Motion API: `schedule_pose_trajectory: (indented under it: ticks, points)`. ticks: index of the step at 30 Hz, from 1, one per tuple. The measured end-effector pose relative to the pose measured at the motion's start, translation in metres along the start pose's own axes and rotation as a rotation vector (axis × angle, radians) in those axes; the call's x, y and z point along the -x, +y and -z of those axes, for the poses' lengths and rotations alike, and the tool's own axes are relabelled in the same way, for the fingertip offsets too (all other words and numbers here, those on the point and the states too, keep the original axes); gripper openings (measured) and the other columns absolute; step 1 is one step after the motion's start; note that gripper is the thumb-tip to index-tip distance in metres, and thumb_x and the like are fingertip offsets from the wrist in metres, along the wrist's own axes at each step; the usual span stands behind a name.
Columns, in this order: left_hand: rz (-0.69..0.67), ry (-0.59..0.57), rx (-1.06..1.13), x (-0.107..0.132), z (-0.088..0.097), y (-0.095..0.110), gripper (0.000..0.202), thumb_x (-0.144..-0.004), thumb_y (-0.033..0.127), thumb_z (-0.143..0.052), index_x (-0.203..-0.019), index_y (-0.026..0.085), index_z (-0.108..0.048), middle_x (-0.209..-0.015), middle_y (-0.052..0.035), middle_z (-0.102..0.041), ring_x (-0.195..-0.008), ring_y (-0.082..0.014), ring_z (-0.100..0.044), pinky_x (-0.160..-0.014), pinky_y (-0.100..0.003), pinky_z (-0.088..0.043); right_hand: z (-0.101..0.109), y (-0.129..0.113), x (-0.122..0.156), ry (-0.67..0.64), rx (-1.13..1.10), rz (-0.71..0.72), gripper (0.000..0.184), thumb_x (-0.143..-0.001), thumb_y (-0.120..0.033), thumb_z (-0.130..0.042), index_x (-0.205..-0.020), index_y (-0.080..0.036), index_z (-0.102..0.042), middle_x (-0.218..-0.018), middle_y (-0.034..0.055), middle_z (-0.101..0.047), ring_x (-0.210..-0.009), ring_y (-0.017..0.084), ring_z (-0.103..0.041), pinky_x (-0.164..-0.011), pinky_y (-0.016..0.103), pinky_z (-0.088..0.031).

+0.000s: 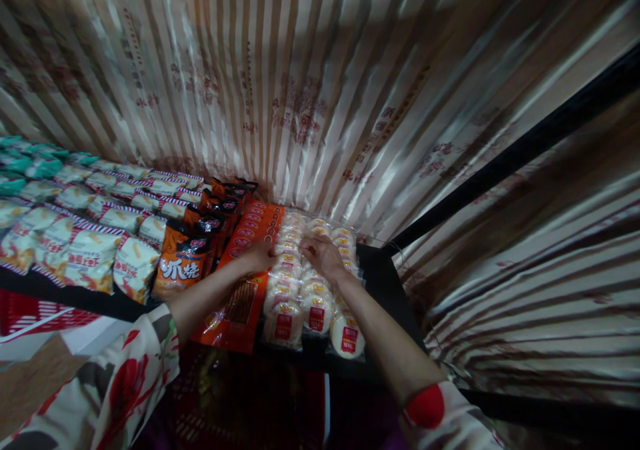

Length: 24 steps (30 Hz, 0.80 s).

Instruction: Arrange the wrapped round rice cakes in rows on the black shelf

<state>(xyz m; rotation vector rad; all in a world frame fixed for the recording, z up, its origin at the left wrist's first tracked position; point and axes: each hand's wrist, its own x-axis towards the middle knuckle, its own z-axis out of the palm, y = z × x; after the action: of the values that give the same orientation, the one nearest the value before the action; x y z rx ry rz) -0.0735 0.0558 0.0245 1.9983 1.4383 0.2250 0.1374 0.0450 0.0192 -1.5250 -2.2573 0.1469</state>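
Observation:
Clear packets of white round crackers (283,323) with red and yellow labels lie overlapped in three columns on a black shelf. My left hand (259,257) is over the seam between the orange packets (239,317) and the left cracker column. Its fingers are curled, and their tips are partly hidden. Over the upper part of the middle column is my right hand (320,255), with fingers pinched together. Both hands are at the level of the wrapped crackers, a short gap apart. Whatever is between the fingers of either hand is too small and dim to make out.
Rows of white snack bags (90,260), black-and-orange bags (181,263) and green bags (45,163) fill the shelf leftward. A pleated printed curtain (300,70) hangs behind. A black bar (510,150) slants at right. Red baskets (35,313) stand below.

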Motion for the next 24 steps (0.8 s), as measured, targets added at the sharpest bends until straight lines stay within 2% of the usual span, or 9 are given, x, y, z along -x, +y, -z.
schedule_pose_trajectory:
  ticks: [4, 10, 16, 24]
  points:
    - [-0.014, -0.013, 0.062, 0.0, -0.003, -0.004, 0.014, -0.067, 0.015, -0.055, -0.076, 0.014, -0.065, -0.075, -0.0022, -0.067, -0.07, -0.0141, -0.058, -0.058, -0.02, -0.039, 0.001, -0.001, 0.0, 0.002, -0.011, 0.009, 0.01, -0.079, -0.014, -0.059, -0.071, -0.02, -0.063, -0.072, 0.001, -0.062, -0.077, 0.015, -0.055, -0.083, 0.029, -0.04]
    - [-0.031, -0.039, 0.077, 0.004, 0.002, 0.001, 0.01, -0.064, 0.013, -0.057, -0.072, 0.013, -0.064, -0.069, -0.0007, -0.064, -0.066, -0.0127, -0.056, -0.055, -0.019, -0.037, 0.002, -0.003, 0.0, 0.004, -0.006, -0.011, 0.01, -0.078, -0.014, -0.06, -0.07, -0.02, -0.063, -0.071, 0.0016, -0.061, -0.078, 0.016, -0.055, -0.083, 0.029, -0.041]
    - [-0.053, 0.024, 0.138, 0.007, -0.003, 0.003, 0.011, -0.067, 0.009, -0.051, -0.069, 0.014, -0.06, -0.061, 0.0022, -0.06, -0.061, -0.0108, -0.053, -0.055, -0.018, -0.037, -0.001, 0.0, 0.0, 0.016, -0.014, 0.011, 0.011, -0.079, -0.014, -0.059, -0.07, -0.02, -0.062, -0.069, 0.0, -0.061, -0.076, 0.015, -0.056, -0.086, 0.03, -0.04]
    - [-0.017, 0.137, 0.119, -0.003, -0.015, -0.004, 0.006, -0.072, 0.016, -0.052, -0.073, 0.016, -0.058, -0.065, 0.0013, -0.061, -0.063, -0.0121, -0.054, -0.056, -0.02, -0.037, 0.001, -0.001, 0.004, 0.046, -0.013, 0.025, 0.008, -0.079, -0.016, -0.061, -0.072, -0.02, -0.064, -0.07, 0.0013, -0.061, -0.074, 0.016, -0.055, -0.079, 0.03, -0.043]
